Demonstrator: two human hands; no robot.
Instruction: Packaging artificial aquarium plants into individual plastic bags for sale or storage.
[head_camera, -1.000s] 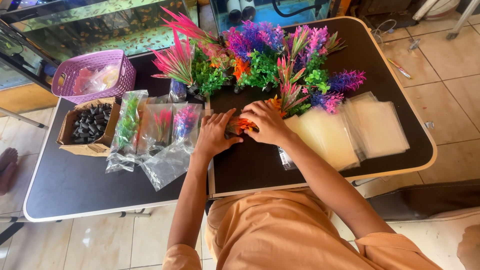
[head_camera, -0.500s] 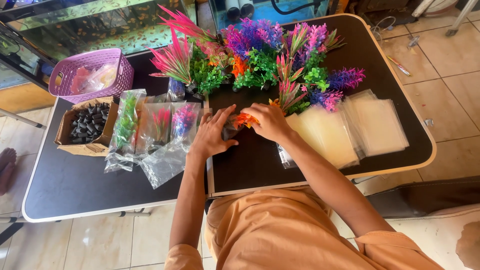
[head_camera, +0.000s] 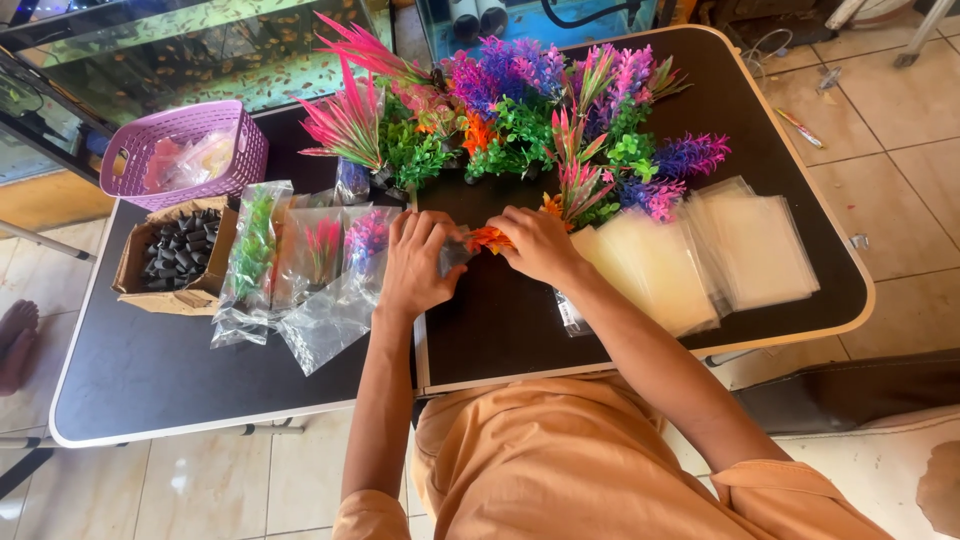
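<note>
Seated at the black folding table (head_camera: 500, 330), I hold a small orange plastic aquarium plant (head_camera: 488, 238) near the table's middle, just in front of the heap of loose plants. Both my hands are on it: my right hand (head_camera: 538, 245) is closed around the orange leaves, and my left hand (head_camera: 415, 262) has its fingers curled about the dark base end, with what looks like a bit of clear plastic there; I cannot tell for certain whether that is a bag.

Just beyond my knuckles lies the pile of artificial plants (head_camera: 520, 120) in pink, purple, green and red. To my right, the stack of empty clear bags (head_camera: 700, 250) sits fanned out, its near edge just beside my right wrist. To my left, three bagged plants (head_camera: 300, 260) lie side by side, then a cardboard box of small black bases (head_camera: 180, 250), and behind it a pink basket (head_camera: 185, 150).

As I judge it, the risks are small but real: a stiff leaf could snag or tear thin plastic if pushed in crooked; the plant could part from its base if my two hands pull against each other; my right forearm could sweep the slippery bag stack toward the table edge; and my left elbow lies close to the filled bags.
</note>
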